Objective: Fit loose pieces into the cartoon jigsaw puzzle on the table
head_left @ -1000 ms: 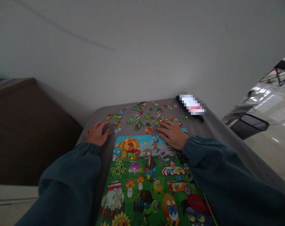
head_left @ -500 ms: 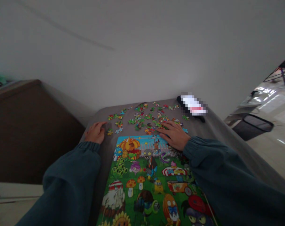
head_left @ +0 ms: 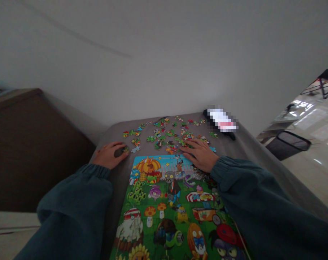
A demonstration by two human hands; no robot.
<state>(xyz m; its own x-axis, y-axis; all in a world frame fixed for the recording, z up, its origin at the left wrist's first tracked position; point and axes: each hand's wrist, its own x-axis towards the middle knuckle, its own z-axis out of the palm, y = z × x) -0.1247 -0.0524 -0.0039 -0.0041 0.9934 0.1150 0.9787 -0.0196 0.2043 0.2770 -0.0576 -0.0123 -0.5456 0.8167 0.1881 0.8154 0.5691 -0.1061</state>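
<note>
My left hand (head_left: 111,154) rests at the left side of the cloth-covered table, its thumb and index finger closed round the edges of a small yellow-green puzzle piece (head_left: 125,149). A light blue puzzle piece (head_left: 135,149) lies just to its right. My right hand (head_left: 201,154) lies flat with fingers stretched out, its fingertips by the loose puzzle pieces (head_left: 170,148) and its palm over the upper right of a colourful picture sheet (head_left: 164,202). That sheet shows cartoon plants and zombies. Whatever lies under the right palm is hidden.
Several more loose pieces (head_left: 161,135) are spread across the far part of the grey cloth (head_left: 142,124). A phone with a blurred screen (head_left: 222,121) rests on a black stand at the back right. A wall (head_left: 164,72) rises behind, and a brown panel (head_left: 36,151) stands on the left.
My left hand has moved right and its thumb and index finger have come round the yellow-green piece. My right hand stays nearly in place. The view has shifted slightly.
</note>
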